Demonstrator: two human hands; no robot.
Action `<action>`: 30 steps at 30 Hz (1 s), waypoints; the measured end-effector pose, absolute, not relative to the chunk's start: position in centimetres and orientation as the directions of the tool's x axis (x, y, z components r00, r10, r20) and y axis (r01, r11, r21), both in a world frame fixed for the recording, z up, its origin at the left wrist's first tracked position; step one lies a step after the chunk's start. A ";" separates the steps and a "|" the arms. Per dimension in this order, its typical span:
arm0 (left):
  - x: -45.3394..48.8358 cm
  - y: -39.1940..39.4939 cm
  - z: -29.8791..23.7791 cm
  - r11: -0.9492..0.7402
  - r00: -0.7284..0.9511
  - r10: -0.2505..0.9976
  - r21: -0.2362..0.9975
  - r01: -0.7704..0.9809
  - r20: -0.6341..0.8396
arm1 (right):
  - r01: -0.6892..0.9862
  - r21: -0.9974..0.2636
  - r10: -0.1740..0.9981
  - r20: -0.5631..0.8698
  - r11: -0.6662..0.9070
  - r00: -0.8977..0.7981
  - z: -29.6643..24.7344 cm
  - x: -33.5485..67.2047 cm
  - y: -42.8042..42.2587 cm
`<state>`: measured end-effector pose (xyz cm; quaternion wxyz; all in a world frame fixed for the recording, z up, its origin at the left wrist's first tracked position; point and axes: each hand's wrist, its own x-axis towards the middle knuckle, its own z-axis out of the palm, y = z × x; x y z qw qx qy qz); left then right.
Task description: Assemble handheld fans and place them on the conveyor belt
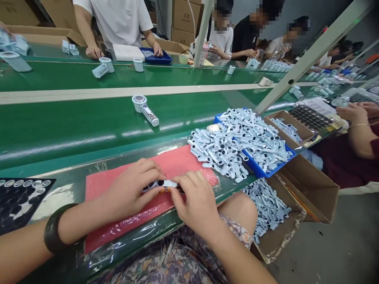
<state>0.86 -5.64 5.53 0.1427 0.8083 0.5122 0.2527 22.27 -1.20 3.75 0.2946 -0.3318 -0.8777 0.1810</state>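
Note:
A small light-blue plastic piece with a dark oval spot (167, 183) is between my two hands, above a pink mat (100, 185). My left hand (134, 183) is closed, its thumb and fingers pinching around the left end. From the other side, my right hand (195, 199) grips the right end between thumb and fingertips. A rounded, pale edge shows under my left fingers; the rest of it is hidden. To the right of the mat lies a heap of similar light-blue pieces (217, 152).
More such pieces fill a blue tray (266, 173) and a cardboard box (291, 232) below. A handheld fan (145, 109) lies on the green conveyor belt (74, 130). A sheet of round stickers (23, 197) sits left. A metal post (299, 71) slants at right; co-workers sit opposite.

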 end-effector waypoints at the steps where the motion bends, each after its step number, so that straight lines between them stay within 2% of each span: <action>1: 1.0 -5.6 5.4 -0.427 0.334 0.903 0.498 0.755 0.269 | 0.468 -0.539 0.699 0.386 0.700 -0.602 3.7 22.3 -1.1; 6: 1.4 -5.6 5.0 -0.379 0.291 0.925 0.508 0.774 0.246 | 0.318 -0.776 0.761 0.297 0.545 -0.577 2.8 22.5 -0.5; 9: 1.6 -6.5 5.3 -0.435 0.332 0.898 0.472 0.767 0.290 | 0.256 -0.864 0.764 0.201 0.433 -0.613 2.4 22.9 -0.5; 11: 1.7 -7.4 5.3 -0.467 0.361 0.882 0.456 0.758 0.302 | 0.295 -0.853 0.740 0.146 0.431 -0.657 2.6 23.5 -0.7; 15: 2.4 -9.5 4.3 -0.427 0.350 0.901 0.373 0.824 0.258 | 0.350 -0.766 0.643 0.105 0.539 -0.759 3.0 24.5 -1.4; 19: 3.3 -10.3 3.5 -0.380 0.306 0.912 0.280 0.882 0.273 | 0.375 -0.721 0.649 0.135 0.583 -0.749 2.7 24.2 -2.1; 25: 3.8 -9.8 4.3 -0.390 0.321 0.914 0.316 0.865 0.250 | 0.358 -0.698 0.634 0.176 0.620 -0.753 2.1 24.1 -1.9; 30: 3.8 -10.1 4.2 -0.375 0.315 0.916 0.255 0.891 0.248 | 0.346 -0.634 0.589 0.218 0.692 -0.778 1.6 24.5 -2.0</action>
